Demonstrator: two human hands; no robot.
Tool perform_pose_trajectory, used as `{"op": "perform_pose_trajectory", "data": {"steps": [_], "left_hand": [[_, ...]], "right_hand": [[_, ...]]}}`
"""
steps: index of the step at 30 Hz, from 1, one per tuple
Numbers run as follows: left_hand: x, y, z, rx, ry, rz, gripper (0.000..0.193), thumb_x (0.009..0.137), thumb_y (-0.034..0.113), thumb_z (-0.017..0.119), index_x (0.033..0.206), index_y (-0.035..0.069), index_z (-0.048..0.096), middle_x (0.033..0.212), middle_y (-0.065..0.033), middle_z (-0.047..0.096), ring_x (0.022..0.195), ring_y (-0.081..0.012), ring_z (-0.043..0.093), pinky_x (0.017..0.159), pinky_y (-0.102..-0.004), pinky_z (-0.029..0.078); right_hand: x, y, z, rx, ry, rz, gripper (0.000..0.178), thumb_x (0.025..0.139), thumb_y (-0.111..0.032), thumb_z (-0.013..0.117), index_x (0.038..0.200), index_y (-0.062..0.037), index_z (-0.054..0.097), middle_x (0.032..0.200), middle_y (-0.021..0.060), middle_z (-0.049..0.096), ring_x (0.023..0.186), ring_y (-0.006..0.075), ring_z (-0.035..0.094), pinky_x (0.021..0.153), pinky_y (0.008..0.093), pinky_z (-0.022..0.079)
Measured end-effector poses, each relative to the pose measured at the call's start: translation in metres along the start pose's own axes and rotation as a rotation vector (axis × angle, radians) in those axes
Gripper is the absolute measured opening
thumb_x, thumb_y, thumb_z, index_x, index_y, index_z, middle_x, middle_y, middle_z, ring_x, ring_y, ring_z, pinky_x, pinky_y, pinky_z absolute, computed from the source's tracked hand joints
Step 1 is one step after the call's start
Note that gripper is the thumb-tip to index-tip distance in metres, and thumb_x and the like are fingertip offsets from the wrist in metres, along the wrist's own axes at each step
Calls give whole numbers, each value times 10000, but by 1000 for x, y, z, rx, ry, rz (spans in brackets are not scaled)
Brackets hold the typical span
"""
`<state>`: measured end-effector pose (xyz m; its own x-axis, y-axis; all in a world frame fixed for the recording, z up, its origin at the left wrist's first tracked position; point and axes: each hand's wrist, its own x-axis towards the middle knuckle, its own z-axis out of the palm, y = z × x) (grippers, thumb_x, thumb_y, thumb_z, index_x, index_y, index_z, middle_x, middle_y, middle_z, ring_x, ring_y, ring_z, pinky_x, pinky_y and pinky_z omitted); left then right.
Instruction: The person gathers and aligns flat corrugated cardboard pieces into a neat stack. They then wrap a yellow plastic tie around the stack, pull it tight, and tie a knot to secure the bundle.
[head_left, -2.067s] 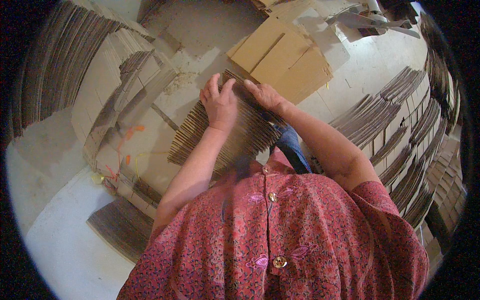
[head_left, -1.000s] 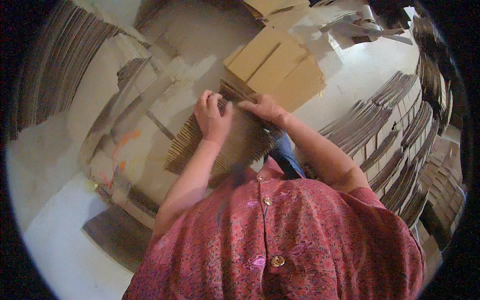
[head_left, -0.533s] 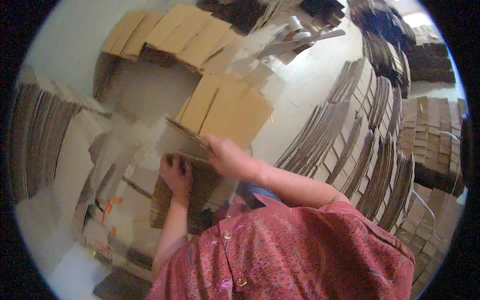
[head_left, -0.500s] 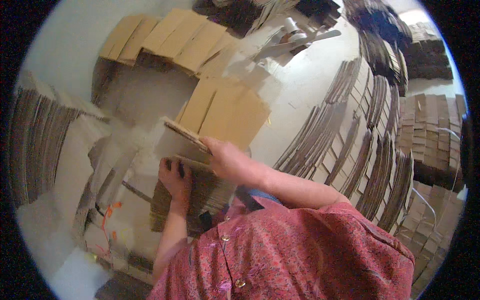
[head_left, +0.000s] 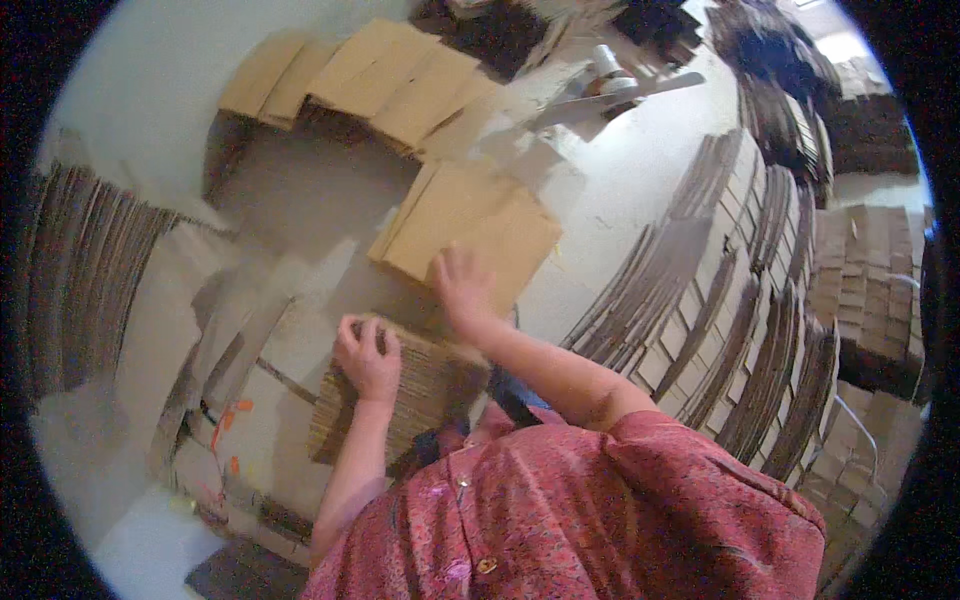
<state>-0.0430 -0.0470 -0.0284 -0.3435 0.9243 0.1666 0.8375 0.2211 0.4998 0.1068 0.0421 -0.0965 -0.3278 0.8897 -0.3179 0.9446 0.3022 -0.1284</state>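
My left hand (head_left: 370, 358) is curled over the far edge of a stack of cardboard sheets (head_left: 415, 395) just in front of my body. The sheets' layered edges face up toward me. Ahead of it, my right hand (head_left: 465, 290) rests on or just above the near edge of a pile of flat tan cardboard sheets (head_left: 500, 225). Its fingers are stretched out and slightly blurred, with nothing visible gripped in them. Whether the palm presses on the pile cannot be made out.
More tan cardboard sheets (head_left: 395, 75) lie fanned out at the far left. Long rows of stacked cardboard (head_left: 660, 270) line the right side, and another row (head_left: 90, 260) stands at the left. A grey-white object with long blades (head_left: 620, 90) lies on the floor farther off.
The cardboard piece that my right hand held upright is out of that hand. My right hand has moved forward onto the tan pile, its fingers now extended. My left hand stays at the stack.
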Motion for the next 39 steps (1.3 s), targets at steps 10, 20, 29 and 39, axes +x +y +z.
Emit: {"op": "perform_pose_trajectory", "data": {"steps": [10,20,29,39], "left_hand": [[-7,-7,0,-17,-20,-75,221,707,141,653,912,103,578,1129,-141,451,1026,-325,461,875,-439,358],[-8,-18,-8,-115,-1,-54,357,709,154,663,1048,93,568,1191,-155,437,1077,-355,434,925,-450,348],[-265,-123,-80,-651,376,-1174,617,896,430,417,1355,48,262,1347,-185,313,1204,-306,365,1029,-416,276],[-151,-49,-53,-1977,137,-1315,695,887,618,204,1308,95,384,1267,-107,478,1137,-276,471,948,-436,391]], "right_hand": [[-17,0,-35,-111,224,-280,522,755,-166,579,1245,-97,415,1344,197,334,1258,392,294,904,555,383],[-51,-36,-37,854,-378,-389,595,782,-413,616,1210,-20,489,1071,229,584,992,379,566,845,416,456],[-47,-39,-24,892,-717,-333,704,865,-399,548,1356,20,267,1217,171,525,1114,228,499,922,326,393],[-50,-63,-52,1417,-1008,343,711,908,-587,203,1388,-65,254,1376,93,356,1230,241,369,1050,364,268]]}}
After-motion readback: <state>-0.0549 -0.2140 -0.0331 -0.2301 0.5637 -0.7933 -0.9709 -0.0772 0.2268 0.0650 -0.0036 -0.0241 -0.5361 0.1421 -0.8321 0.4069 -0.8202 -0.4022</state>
